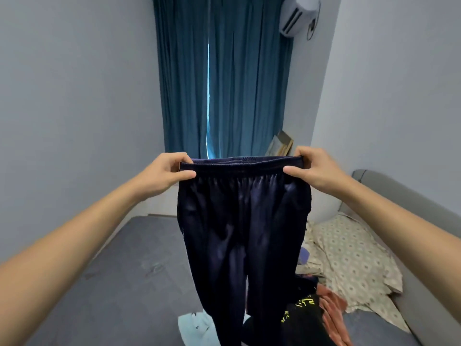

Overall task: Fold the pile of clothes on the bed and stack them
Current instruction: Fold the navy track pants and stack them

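Both hands are up at mid-frame, holding the dark navy trousers (pixel 243 233) by the waistband — the left hand (pixel 166 172) pinches the left corner between thumb and curled fingers, the right hand (pixel 311 168) pinches the right corner the same way. The legs hang straight down toward the bottom of the frame, above the unfolded pile (pixel 309 318) at lower right on the grey bed (pixel 119 283). The cloth looks slick and shiny, so I'd guess it could slide out of a light pinch. The hanging legs may also drag across the pile as they come down — snagging the black garment (pixel 303 320) or the pale blue piece (pixel 197 328) and muddling what is left to fold.
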The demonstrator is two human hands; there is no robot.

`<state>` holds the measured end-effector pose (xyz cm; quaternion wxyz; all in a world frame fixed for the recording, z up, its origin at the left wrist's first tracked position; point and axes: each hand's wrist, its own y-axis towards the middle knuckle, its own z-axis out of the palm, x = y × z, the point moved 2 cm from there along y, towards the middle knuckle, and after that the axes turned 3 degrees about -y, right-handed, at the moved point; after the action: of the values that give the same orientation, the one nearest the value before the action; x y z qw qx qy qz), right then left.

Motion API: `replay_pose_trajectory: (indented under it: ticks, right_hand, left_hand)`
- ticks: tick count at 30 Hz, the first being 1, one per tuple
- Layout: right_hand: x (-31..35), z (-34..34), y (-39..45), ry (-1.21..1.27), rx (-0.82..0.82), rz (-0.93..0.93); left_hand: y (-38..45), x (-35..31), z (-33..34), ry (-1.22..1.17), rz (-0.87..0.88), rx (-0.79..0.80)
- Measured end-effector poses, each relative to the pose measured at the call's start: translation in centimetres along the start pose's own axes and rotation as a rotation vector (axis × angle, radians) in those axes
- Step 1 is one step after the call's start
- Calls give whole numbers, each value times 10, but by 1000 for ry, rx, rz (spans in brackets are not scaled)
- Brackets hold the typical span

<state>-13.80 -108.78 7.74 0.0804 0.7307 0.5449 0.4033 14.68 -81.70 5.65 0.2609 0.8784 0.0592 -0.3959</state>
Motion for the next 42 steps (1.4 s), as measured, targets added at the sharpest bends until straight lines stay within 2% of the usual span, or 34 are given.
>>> replay_pose_trajectory:
  ticks: [5, 9, 17, 21, 29, 32, 38, 42]
  right_hand:
    - [34, -41, 24, 100, -75, 27]
    - [42, -52, 38, 185, -139, 30]
    - [17, -28, 28, 154, -103, 124]
    - [25, 3, 37, 183, -47, 153]
    - [4, 54, 34, 378, 188, 473]
    - [-2, 78, 27, 360, 160, 616]
    - [-14, 127, 4, 372, 147, 850]
    - [-7, 155, -2, 409, 100, 876]
  left_hand:
    - [24, -50, -34, -24, 91, -52]
    - [38, -67, -50, -58, 117, -120]
    - [15, -23, -56, -61, -53, -209]
    - [13, -13, -40, -60, -111, -228]
    - [-9, 36, -4, -165, -301, -342]
    - [-12, 52, 15, -203, -372, -416]
    - [-21, 88, 55, -269, -674, -487]
    - [-23, 98, 79, -181, -670, -565]
